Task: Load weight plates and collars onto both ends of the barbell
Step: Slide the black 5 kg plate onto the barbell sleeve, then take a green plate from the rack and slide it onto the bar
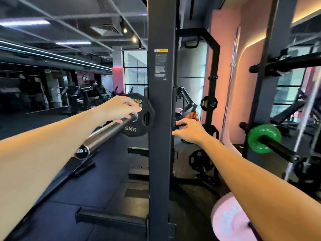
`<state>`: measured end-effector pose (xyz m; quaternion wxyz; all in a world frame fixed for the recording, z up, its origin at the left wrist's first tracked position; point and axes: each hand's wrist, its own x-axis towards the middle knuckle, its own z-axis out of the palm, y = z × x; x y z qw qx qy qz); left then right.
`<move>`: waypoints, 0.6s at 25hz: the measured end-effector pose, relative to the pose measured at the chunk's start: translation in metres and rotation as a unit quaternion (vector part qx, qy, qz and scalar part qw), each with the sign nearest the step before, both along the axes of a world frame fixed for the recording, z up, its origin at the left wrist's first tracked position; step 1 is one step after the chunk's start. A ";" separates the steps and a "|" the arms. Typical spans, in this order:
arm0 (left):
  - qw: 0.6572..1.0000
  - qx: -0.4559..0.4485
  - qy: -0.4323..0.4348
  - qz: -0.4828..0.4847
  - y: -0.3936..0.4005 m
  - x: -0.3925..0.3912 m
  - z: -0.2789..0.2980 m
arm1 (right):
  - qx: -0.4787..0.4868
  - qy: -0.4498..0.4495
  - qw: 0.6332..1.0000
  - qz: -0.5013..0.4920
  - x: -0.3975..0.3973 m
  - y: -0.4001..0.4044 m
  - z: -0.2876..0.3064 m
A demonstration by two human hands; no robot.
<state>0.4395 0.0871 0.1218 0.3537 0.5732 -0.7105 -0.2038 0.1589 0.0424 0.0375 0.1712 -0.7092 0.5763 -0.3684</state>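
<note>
The left hand [121, 108] is curled over the chrome barbell sleeve [104, 134], fingers wrapped around it just short of the black 5 kg plate [139, 117]. That plate sits on the sleeve directly beyond the fingertips, seated inward against the rack upright [160, 119]. The sleeve's free end projects back from the grip toward the camera. The right hand [188, 130], on the far side of the upright from the left-hand grip, pinches a small dark object [179, 125] between thumb and fingers; whether it is a collar cannot be determined. Right of this hand, a green plate [255, 139] hangs on a storage peg [278, 146]
</note>
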 end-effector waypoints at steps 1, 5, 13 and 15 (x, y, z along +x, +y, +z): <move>1.000 0.012 -0.008 -0.008 0.008 -0.020 -0.007 | 0.004 0.016 1.000 -0.010 -0.020 0.015 0.000; 0.997 0.046 -0.010 -0.054 0.027 -0.106 -0.031 | 0.002 0.035 0.996 -0.088 -0.118 0.061 0.006; 0.986 0.093 -0.046 -0.134 -0.010 -0.289 -0.066 | 0.010 0.052 0.982 -0.181 -0.304 0.074 -0.004; 0.985 0.098 -0.036 -0.141 -0.040 -0.343 -0.077 | 0.011 0.043 0.977 -0.207 -0.360 0.051 -0.008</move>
